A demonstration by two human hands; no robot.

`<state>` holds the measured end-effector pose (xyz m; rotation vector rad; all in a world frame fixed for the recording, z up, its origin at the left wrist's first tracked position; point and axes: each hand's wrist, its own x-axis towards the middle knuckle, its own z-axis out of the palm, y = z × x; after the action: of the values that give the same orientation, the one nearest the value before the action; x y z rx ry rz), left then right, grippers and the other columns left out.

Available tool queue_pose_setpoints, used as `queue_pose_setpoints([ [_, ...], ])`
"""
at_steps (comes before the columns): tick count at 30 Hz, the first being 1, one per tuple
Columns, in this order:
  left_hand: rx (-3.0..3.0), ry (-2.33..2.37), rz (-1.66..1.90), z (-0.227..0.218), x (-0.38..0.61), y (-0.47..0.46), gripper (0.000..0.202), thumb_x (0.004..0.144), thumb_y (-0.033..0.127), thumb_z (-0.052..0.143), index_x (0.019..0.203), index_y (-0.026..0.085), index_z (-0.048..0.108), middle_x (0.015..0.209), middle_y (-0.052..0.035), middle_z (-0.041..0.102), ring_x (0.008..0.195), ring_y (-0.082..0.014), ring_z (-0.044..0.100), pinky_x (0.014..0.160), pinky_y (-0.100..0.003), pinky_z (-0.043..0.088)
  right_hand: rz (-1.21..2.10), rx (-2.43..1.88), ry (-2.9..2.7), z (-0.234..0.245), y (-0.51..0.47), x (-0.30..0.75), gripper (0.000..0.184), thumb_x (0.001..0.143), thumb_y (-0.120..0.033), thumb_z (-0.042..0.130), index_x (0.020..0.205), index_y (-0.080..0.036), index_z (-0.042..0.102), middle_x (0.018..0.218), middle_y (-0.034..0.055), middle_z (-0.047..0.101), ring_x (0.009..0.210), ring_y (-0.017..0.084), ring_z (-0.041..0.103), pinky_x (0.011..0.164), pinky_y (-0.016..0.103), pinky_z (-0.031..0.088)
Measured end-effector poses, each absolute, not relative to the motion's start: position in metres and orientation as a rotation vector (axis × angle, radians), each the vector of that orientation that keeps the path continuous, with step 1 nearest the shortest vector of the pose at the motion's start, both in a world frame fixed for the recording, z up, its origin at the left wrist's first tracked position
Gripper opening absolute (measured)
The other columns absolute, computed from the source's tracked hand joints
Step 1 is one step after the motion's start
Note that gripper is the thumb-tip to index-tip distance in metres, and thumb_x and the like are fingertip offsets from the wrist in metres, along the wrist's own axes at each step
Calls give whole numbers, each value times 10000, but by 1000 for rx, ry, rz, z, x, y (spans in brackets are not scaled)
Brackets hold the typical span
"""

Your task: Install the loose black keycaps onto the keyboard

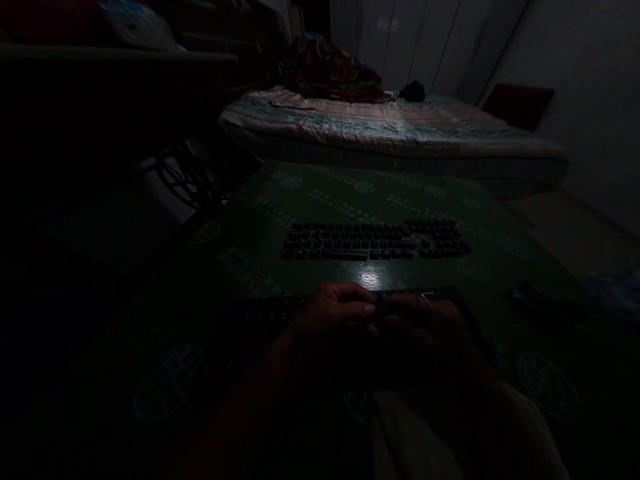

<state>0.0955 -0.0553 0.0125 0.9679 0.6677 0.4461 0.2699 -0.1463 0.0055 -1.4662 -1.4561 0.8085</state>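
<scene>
Left hand: reached in over the dark keyboard [270,310], the left hand [333,310] is held with its fingers bent and thumb and forefinger brought nearly together; whether a small piece is gripped cannot be told in the gloom.
Right hand: held over the keyboard's right part, the right hand [433,320] is bent inward, its fingertips set just beside those of the left; how far its fingers are parted, and whether anything is gripped, cannot be told.
Keyboard: laid lengthwise on the green surface [330,277], partly covered by both hands; its near edge is lost in shadow.
Keycaps: beyond the hands, dark keycaps [350,240] are set out in keyboard-like rows, with a long bar [345,255] placed in the nearest row and green seen between them.
Surface: marked with pale globe prints [170,381] and lettering; a bright reflection is cast between keycaps and keyboard.
Right side: a dark object [543,303], unclear in shape, is seen.
Background: a bed [400,127] is covered with a striped sheet, a patterned red cloth [335,70] heaped on it.
</scene>
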Motion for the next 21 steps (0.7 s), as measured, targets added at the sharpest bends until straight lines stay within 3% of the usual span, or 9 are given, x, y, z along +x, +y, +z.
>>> queue_pose_setpoints([
  [8,1252,884,763,17,98,-53,166,642,284,710,736,156,660,639,1,646,518,-116,565,518,-223,448,725,-1629,-1566,-2,-141,286,189,819,-319,552,871,-247,719,647,2,671,537,148,583,508,240,398],
  [14,1811,908,903,11,100,-54,75,704,212,655,764,180,687,778,-27,641,737,-164,588,694,-246,450,536,-1763,-1764,-14,-131,287,242,731,-265,599,932,-305,728,636,-1,691,503,143,565,486,229,347],
  [21,2339,723,892,-7,100,-48,114,734,141,599,805,165,685,1012,-116,630,966,-237,575,851,-344,448,370,-1873,-1999,-25,-126,288,244,768,-277,594,978,-307,714,730,20,727,545,148,592,502,227,337],
])
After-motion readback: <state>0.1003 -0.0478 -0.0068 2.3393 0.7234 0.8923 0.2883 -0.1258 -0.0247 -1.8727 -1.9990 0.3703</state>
